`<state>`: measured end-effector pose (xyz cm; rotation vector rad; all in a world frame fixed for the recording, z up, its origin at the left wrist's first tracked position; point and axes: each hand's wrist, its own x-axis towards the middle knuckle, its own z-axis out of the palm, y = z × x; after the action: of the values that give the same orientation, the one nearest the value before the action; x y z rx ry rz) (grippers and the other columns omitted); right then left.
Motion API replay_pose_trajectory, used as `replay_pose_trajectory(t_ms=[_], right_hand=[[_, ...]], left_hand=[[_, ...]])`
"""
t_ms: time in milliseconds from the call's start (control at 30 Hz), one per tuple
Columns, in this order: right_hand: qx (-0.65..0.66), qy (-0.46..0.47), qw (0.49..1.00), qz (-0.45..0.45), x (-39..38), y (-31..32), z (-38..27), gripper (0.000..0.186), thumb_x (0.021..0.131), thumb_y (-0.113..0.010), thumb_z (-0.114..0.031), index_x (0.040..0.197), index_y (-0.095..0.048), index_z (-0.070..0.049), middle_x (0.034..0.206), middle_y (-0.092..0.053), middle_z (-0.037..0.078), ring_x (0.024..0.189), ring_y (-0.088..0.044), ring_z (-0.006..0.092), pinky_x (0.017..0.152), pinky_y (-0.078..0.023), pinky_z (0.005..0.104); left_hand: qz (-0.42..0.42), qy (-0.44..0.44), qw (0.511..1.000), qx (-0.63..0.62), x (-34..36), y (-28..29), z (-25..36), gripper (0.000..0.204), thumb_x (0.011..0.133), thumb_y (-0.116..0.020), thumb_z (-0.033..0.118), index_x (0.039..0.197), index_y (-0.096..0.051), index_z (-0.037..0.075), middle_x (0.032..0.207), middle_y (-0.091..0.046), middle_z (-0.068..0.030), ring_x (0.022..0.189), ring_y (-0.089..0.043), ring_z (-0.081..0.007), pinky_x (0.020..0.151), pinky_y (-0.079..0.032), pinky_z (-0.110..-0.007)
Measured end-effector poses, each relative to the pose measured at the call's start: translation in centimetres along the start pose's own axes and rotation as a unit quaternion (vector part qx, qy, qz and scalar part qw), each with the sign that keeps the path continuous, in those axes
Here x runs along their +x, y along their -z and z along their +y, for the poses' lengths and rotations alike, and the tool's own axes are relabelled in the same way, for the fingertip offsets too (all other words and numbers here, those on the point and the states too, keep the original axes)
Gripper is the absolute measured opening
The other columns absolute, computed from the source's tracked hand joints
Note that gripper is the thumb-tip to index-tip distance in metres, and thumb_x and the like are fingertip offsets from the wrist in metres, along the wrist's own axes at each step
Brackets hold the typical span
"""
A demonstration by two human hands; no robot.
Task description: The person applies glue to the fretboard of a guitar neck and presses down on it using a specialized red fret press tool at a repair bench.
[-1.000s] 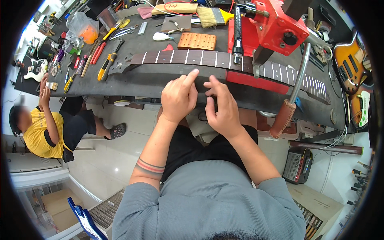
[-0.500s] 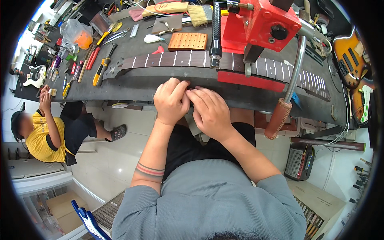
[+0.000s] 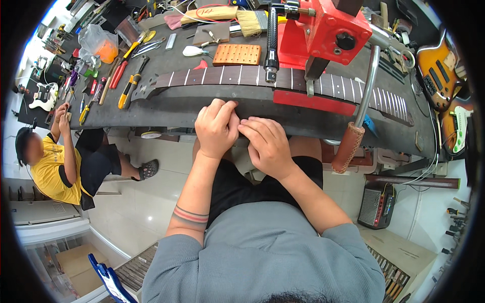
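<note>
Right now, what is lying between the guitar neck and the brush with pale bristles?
In the head view, an orange dotted block lies between the guitar neck and the brush.

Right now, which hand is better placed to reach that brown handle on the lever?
Probably the right hand: it is nearer the brown handle, which hangs to its right. The left hand is farther off. Whether either holds anything small is hidden.

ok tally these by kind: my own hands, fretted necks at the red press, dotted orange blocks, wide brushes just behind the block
Own hands: 2 (left hand, right hand)
Fretted neck: 1
Dotted orange block: 1
Wide brush: 1
Total: 5
</note>
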<state>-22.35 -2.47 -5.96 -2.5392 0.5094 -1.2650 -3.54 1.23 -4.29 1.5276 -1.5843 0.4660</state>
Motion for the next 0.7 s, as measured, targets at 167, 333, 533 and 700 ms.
replay_pose_trajectory(t_ms=[167,333,533,700], right_hand=[[0.013,0.011,1.0,0.012,0.2,0.3,0.1,0.048,0.079,-0.075,0.005,0.127,-0.077,-0.006,0.132,-0.076,0.009,0.128,-0.072,0.0319,0.11,-0.057,0.0491],[0.053,-0.049,0.997,-0.023,1.0,1.7,0.1,0.039,0.085,-0.075,0.002,0.124,-0.076,-0.002,0.128,-0.075,0.012,0.119,-0.071,0.0356,0.106,-0.057,0.0515],[-0.098,-0.06,0.99,-0.077,4.9,-0.5,0.4,0.041,0.102,-0.073,-0.011,0.142,-0.07,0.002,0.148,-0.07,0.017,0.142,-0.065,0.036,0.123,-0.049,0.0509],[-0.084,-0.024,0.991,-0.103,5.8,-0.8,1.0,0.04,0.104,-0.072,-0.013,0.141,-0.071,0.002,0.149,-0.07,0.018,0.147,-0.063,0.0374,0.129,-0.046,0.0518]], left_hand=[[-0.03,0.044,0.995,-0.089,0.2,1.2,0.1,0.021,0.093,-0.073,-0.005,0.109,-0.082,0.005,0.089,-0.076,-0.0092,0.078,-0.073,-0.0266,0.07,-0.053,-0.037],[-0.052,0.177,0.944,-0.273,-0.2,2.6,-0.2,0.014,0.099,-0.071,-0.008,0.108,-0.079,-0.001,0.088,-0.074,-0.0093,0.078,-0.07,-0.0178,0.071,-0.053,-0.032],[-0.028,0.168,0.963,-0.21,0.9,2.1,-0.9,0.013,0.097,-0.071,-0.006,0.107,-0.078,-0.001,0.092,-0.072,-0.0118,0.081,-0.068,-0.0266,0.075,-0.054,-0.038],[-0.046,0.017,0.998,-0.027,0.1,2.3,-1.3,0.018,0.089,-0.074,0.001,0.106,-0.075,0.006,0.108,-0.069,-0.0101,0.101,-0.065,-0.0361,0.087,-0.053,-0.05]])
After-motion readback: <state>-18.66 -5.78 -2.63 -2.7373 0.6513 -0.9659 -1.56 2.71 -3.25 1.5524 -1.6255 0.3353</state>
